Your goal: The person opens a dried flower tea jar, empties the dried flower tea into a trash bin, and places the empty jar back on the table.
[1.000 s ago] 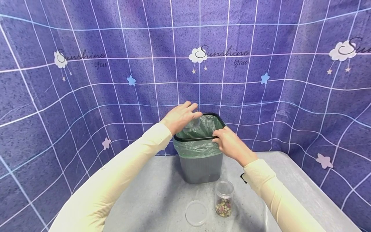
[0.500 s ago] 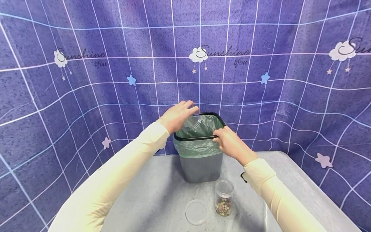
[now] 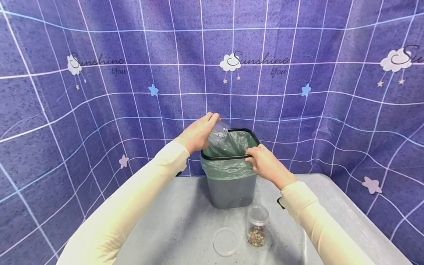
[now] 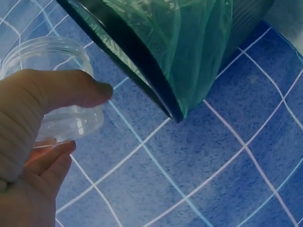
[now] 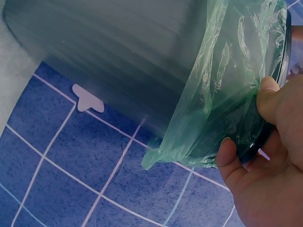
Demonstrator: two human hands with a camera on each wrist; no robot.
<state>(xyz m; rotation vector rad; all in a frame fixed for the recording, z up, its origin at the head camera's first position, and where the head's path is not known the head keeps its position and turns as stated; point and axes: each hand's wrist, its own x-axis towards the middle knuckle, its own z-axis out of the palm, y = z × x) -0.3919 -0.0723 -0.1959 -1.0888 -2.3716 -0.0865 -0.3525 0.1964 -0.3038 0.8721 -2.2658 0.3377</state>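
Observation:
My left hand (image 3: 198,133) grips a clear plastic jar (image 3: 218,133), tilted over the left side of the bin's mouth. In the left wrist view the thumb and fingers wrap around the jar (image 4: 71,120), which looks see-through with no contents visible. My right hand (image 3: 266,164) pinches the black rim (image 3: 228,158) of the grey trash can (image 3: 232,191) at its front right corner. A green bag (image 3: 228,169) lines the can and folds over its outside. In the right wrist view, thumb and fingers clasp the rim and bag (image 5: 227,94).
On the grey table (image 3: 172,221), in front of the can, an uncapped clear jar (image 3: 257,225) stands upright, partly filled with small dried pieces. Beside it lies a round clear lid (image 3: 226,241). A purple grid-patterned curtain (image 3: 165,73) hangs behind and at both sides.
The left hand has drawn slightly left and turned, tipping the jar from mouth-down toward sideways above the bin. The right hand keeps its hold on the rim.

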